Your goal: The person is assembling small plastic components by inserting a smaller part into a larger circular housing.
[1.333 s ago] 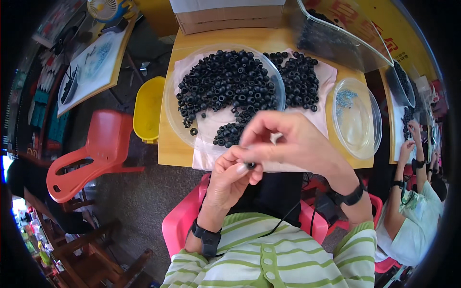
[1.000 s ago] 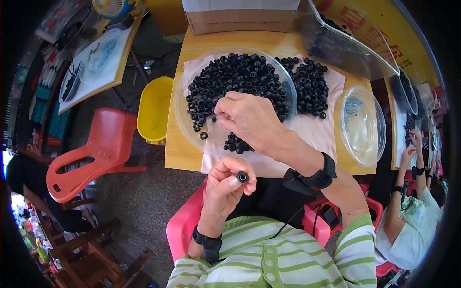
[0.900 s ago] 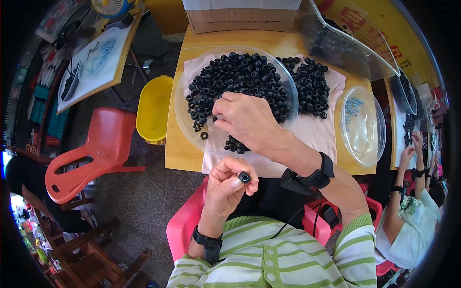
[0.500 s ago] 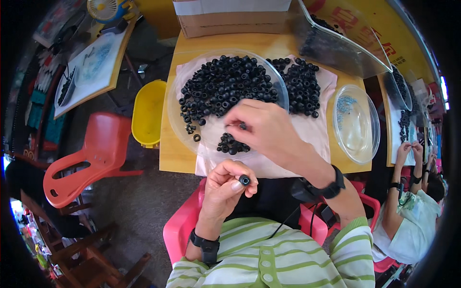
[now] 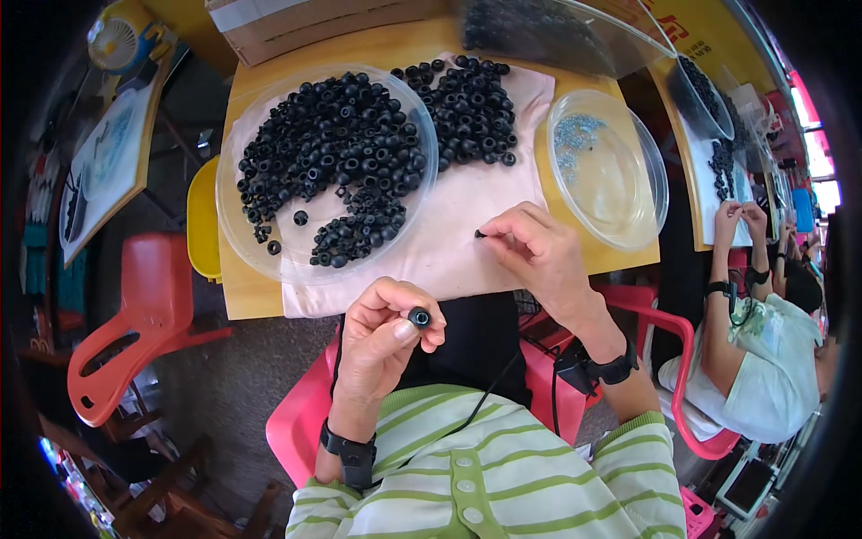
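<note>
My left hand (image 5: pixel 382 337) pinches a small black ring-shaped part (image 5: pixel 419 316) between thumb and fingers, just below the table's front edge. My right hand (image 5: pixel 539 256) rests on the pale cloth (image 5: pixel 458 234) and holds a tiny dark piece (image 5: pixel 479 234) at its fingertips. A clear round dish (image 5: pixel 269 260) heaped with several black ring parts (image 5: pixel 341 153) lies to the upper left of both hands. More black rings (image 5: pixel 467 99) lie loose on the cloth beyond my right hand.
A second clear dish (image 5: pixel 620 180) with a few small pale bits sits at the right on the wooden table (image 5: pixel 242 301). A cardboard box (image 5: pixel 296 22) stands at the back. Red chair (image 5: pixel 126 341) and yellow stool (image 5: pixel 202 225) stand left. Another person (image 5: pixel 754 359) works at the right.
My right hand has drawn back from the dish of black rings to the cloth's right part, now pinching a tiny piece. The left hand still holds its ring.
</note>
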A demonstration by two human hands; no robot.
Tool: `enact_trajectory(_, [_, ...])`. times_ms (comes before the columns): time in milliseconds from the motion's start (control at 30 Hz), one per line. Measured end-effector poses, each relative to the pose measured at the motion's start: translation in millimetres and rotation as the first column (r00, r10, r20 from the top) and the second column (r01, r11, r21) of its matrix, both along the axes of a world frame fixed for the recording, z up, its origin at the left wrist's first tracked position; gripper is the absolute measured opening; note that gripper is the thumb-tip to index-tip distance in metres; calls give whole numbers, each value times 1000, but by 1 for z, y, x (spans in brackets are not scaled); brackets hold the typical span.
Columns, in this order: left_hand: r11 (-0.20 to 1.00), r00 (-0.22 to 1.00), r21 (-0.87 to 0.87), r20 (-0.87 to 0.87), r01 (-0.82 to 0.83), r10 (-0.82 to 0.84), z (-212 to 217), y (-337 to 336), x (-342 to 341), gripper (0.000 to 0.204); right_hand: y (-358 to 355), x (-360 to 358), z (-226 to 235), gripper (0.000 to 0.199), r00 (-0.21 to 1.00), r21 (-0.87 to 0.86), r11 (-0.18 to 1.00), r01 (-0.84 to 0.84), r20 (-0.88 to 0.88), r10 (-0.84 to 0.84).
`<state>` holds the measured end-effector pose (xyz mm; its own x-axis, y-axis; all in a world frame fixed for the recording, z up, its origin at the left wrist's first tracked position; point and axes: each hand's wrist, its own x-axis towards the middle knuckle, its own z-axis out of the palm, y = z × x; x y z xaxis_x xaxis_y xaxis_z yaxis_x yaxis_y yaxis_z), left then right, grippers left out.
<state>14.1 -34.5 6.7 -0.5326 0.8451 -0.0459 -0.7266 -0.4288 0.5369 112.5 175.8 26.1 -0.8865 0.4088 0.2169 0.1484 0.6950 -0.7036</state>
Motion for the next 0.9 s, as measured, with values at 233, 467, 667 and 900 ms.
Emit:
enact_trajectory(233, [999, 1000, -45, -6, 27, -27, 1, 3, 7, 15, 3, 1, 14, 12, 999, 83, 995, -49, 25, 47])
enact_trajectory(467, [996, 1000, -85, 6, 7, -6, 4, 10, 12, 11, -2, -6, 9, 13, 990, 340, 930, -141, 68, 125])
enact_trajectory(667, [990, 999, -142, 32, 21, -17, 3, 14, 11, 13, -3, -10, 11, 17, 986, 362, 918, -164, 48, 157])
enact_trajectory(900, [991, 999, -126, 19, 40, -38, 10, 21, 7, 15, -5, 2, 48, 11, 986, -675, 722, -151, -56, 154])
